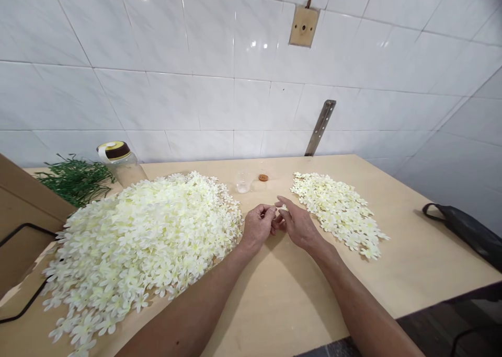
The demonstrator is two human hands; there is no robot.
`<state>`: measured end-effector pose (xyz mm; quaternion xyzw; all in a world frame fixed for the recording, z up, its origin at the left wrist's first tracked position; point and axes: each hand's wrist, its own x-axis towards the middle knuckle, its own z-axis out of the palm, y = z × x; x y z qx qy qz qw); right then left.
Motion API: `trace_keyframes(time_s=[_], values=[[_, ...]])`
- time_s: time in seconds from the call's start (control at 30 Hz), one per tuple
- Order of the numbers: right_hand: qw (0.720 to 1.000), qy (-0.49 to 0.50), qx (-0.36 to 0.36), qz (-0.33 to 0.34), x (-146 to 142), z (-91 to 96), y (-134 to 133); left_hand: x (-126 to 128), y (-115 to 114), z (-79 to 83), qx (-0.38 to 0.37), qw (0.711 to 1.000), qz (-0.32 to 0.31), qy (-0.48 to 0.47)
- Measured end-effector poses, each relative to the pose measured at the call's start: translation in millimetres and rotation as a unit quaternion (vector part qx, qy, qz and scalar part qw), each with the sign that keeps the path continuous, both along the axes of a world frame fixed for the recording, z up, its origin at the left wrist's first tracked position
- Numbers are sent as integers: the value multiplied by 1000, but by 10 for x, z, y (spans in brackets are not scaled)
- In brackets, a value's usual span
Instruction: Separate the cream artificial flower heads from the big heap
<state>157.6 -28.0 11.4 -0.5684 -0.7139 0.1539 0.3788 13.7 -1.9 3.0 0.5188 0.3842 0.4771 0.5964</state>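
Observation:
My left hand (257, 226) and my right hand (296, 222) meet at the middle of the wooden table (298, 299), fingertips pinched together. A small white flower piece (283, 207) shows at my right fingertips; what my left fingers pinch is hidden. A big heap of cream-white artificial flowers (145, 231) lies just left of my left hand. A smaller, flatter pile of the same flowers (337, 208) lies just right of my right hand.
A small clear cup (243, 182) and a brown cap (263, 177) sit behind my hands. A jar with a brown lid (120, 161) and green plastic stems (72, 179) stand at the back left. A cardboard box (23, 221) is at the left, a black bag (466, 229) at the right edge.

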Motion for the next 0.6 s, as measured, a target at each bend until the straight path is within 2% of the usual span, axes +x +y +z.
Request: trace_keyframes(time_s=[0.1, 0.3, 0.37, 0.5, 0.6], values=[[1000, 0, -12, 17, -20, -33, -23, 7, 2, 2, -3, 1000, 4, -4], [997, -9, -32, 68, -54, 18, -65, 8, 25, -34, 9, 1000, -13, 2], [998, 3, -20, 52, -56, 19, -54, 6, 33, -47, 4, 1000, -6, -1], [997, 56, 34, -26, -48, 10, -21, 1, 51, -41, -38, 999, 14, -37], [994, 85, 62, -37, -51, 19, -14, -3, 62, -23, -59, 996, 10, -65]])
